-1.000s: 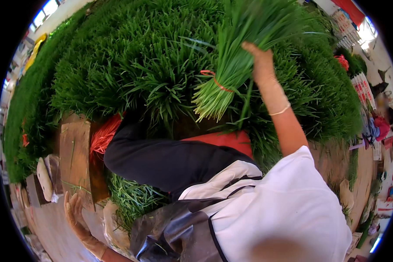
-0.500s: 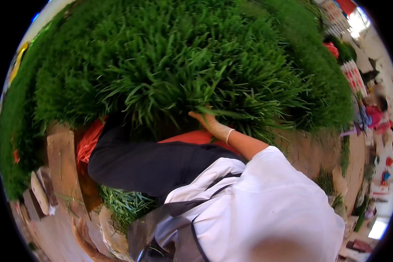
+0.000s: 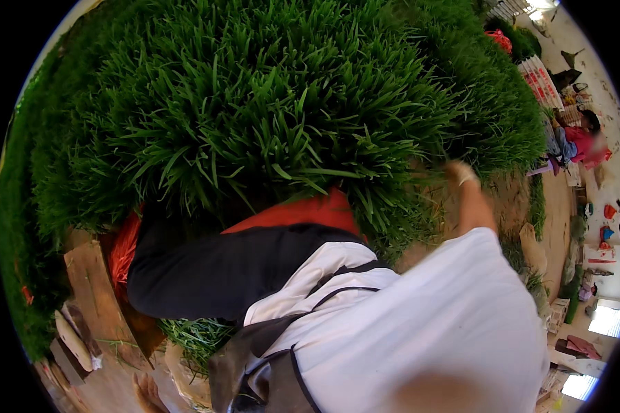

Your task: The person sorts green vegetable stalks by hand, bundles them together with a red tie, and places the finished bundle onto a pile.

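A large mound of long, flat green leaves (image 3: 269, 103), resembling garlic chives, fills the upper half of the view. Beside its right near edge is my right hand (image 3: 463, 172), a whitish band at the wrist. Motion smears its fingers, so I cannot make out whether they hold anything. At the lower left my left hand (image 3: 148, 394) shows partly above the picture's edge, apart from the leaves. Its fingers look stretched out with nothing in them. A red cloth or sheet (image 3: 300, 215) shows between the leaves and my dark-trousered leg (image 3: 220, 272).
A bundle of red strings (image 3: 125, 248) hangs next to a wooden board (image 3: 93, 282) on the left. Cut greens (image 3: 196, 337) lie below my leg. A person in a pink-red top (image 3: 579, 143) sits at the far right, near white-and-red crates (image 3: 541, 81).
My right hand has left the leaves at the middle and swung right to the mound's edge. My left hand sits lower in the picture. The whole view has shifted slightly.
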A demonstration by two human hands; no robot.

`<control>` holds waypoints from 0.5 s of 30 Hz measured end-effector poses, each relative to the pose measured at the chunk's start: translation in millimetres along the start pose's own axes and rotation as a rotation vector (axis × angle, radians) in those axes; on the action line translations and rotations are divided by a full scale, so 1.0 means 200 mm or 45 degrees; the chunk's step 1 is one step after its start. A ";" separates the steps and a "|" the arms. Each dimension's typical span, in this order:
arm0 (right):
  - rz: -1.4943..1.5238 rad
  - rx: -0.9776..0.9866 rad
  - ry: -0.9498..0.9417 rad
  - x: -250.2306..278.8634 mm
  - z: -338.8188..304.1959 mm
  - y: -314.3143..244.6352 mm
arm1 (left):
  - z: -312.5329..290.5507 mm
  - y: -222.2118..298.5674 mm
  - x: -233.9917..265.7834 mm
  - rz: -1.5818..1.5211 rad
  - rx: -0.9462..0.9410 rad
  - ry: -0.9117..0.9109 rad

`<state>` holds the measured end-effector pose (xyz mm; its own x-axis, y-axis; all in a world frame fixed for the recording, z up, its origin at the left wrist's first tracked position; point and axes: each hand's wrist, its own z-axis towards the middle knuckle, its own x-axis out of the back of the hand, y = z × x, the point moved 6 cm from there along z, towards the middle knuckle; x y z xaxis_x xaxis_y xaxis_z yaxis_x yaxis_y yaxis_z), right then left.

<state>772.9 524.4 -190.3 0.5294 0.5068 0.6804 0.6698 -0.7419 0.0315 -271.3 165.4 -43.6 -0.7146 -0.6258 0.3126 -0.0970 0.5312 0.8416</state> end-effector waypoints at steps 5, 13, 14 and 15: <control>-0.190 -0.100 -0.097 -1.17 -0.12 0.00 | -0.10 0.03 0.05 0.022 0.061 0.014; -0.138 0.024 -0.113 -1.41 -0.18 -0.05 | -0.19 0.27 -0.15 0.145 -0.032 0.018; -0.147 0.045 -0.115 -1.39 -0.18 -0.06 | -0.21 0.28 -0.14 0.140 -0.058 0.010; -0.163 0.072 -0.108 -1.35 -0.15 -0.08 | -0.22 0.25 -0.11 0.133 -0.081 0.003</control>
<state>603.4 386.5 -351.3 0.4782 0.6325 0.6093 0.7614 -0.6443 0.0714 -230.4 180.4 11.9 -0.7170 -0.5703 0.4009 0.0222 0.5561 0.8308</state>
